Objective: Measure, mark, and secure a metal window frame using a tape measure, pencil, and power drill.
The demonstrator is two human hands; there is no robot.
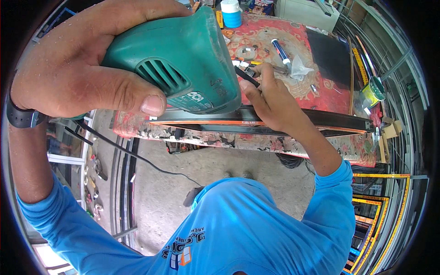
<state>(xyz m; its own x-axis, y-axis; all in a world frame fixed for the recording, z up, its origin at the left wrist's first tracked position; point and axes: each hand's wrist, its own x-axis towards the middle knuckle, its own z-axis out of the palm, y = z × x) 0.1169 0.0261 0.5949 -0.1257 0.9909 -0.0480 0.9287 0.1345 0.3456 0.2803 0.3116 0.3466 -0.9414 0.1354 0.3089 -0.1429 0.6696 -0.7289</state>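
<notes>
My left hand (87,59), closed round a green corded power tool (183,64), holds it up close at the upper left. Side vents show on its housing. Its working end is out of sight, so its exact kind is unclear. A black cord (137,155) trails from it toward the floor. Just right of the tool, my right hand (272,101) is closed on a thin black piece (246,77), partly hidden by the fingers. Below both hands, a long black metal profile (332,120) with an orange strip lies along the table's near edge.
The table (293,41) has a worn red patterned cover. On it are a blue and white tube (280,51), a crumpled clear plastic bag (301,68) and a blue jug (231,16). A green bucket (375,89) and several long profiles stand at the right.
</notes>
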